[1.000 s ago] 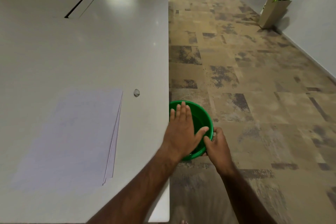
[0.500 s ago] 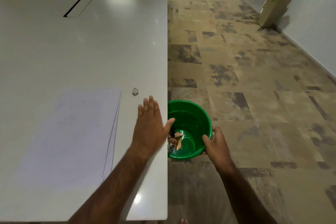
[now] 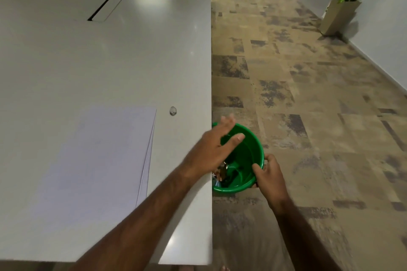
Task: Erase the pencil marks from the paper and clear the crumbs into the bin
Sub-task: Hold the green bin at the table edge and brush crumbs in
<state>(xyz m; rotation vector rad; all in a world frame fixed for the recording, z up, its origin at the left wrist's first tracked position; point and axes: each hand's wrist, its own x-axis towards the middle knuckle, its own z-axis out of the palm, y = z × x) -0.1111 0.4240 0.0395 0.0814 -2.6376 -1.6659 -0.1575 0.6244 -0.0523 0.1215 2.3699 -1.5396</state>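
The green bin (image 3: 246,160) sits just off the worktop's (image 3: 110,61) right edge, held below the level of its surface and against that edge. The right hand (image 3: 269,175) grips the bin's near rim, fingers curled over it, thumb inside. The left hand (image 3: 212,149) reaches across the worktop's edge above the bin's mouth — fingers (image 3: 228,122) straight and spread, holding nothing, somewhat blurred. Dark scraps (image 3: 222,171) lie in the bottom of the bin. The paper (image 3: 99,160) lies flat on the worktop, left of the arm, as a small stack; any marks on it are too faint to judge. A small grey eraser (image 3: 173,110) rests just beyond the paper's far right corner. Crumbs on the worktop cannot be made out.
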